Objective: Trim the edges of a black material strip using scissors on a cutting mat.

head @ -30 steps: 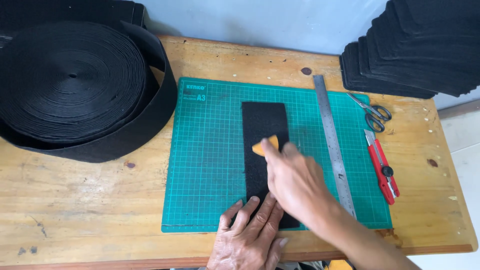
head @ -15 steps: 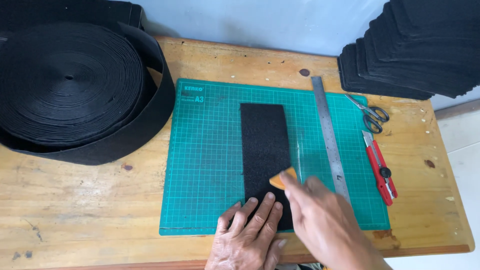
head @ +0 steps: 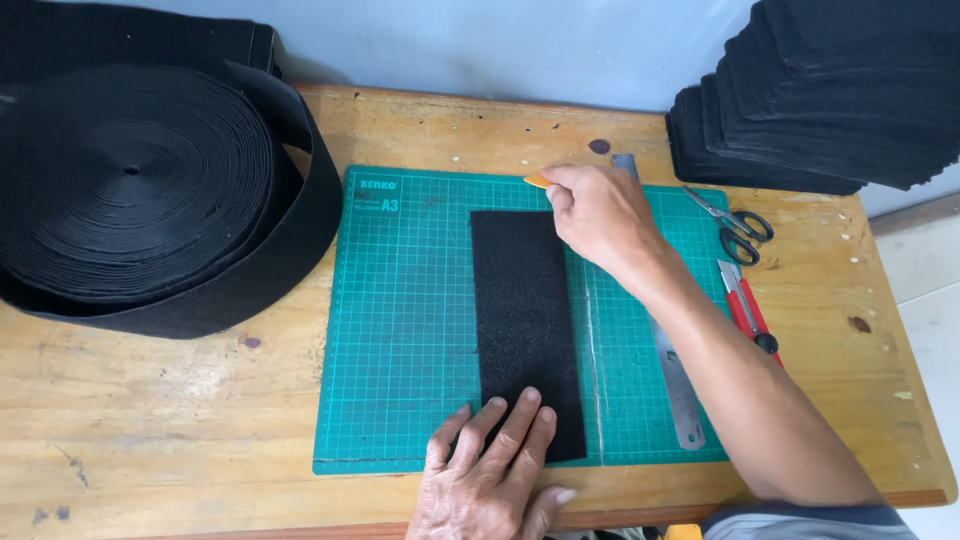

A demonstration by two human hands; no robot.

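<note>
A black rectangular fabric strip [head: 525, 320] lies lengthwise on a green cutting mat [head: 400, 320]. My left hand [head: 495, 470] presses flat on the strip's near end, fingers spread. My right hand [head: 600, 215] is at the mat's far edge, just beyond the strip's far right corner, fingers closed on a small orange piece [head: 537, 181] whose tip sticks out to the left. A pale line [head: 592, 350] runs along the mat to the right of the strip.
A big roll of black webbing [head: 140, 190] fills the left of the wooden table [head: 150, 420]. A steel ruler [head: 675, 380] lies at the mat's right, partly under my forearm. Scissors [head: 735, 222], a red cutter [head: 745, 305] and a stack of black pieces [head: 830, 90] sit at right.
My right hand with the orange piece went from the strip's middle down to its near right side, then up to the mat's far edge. My left hand stayed on the strip's near end.
</note>
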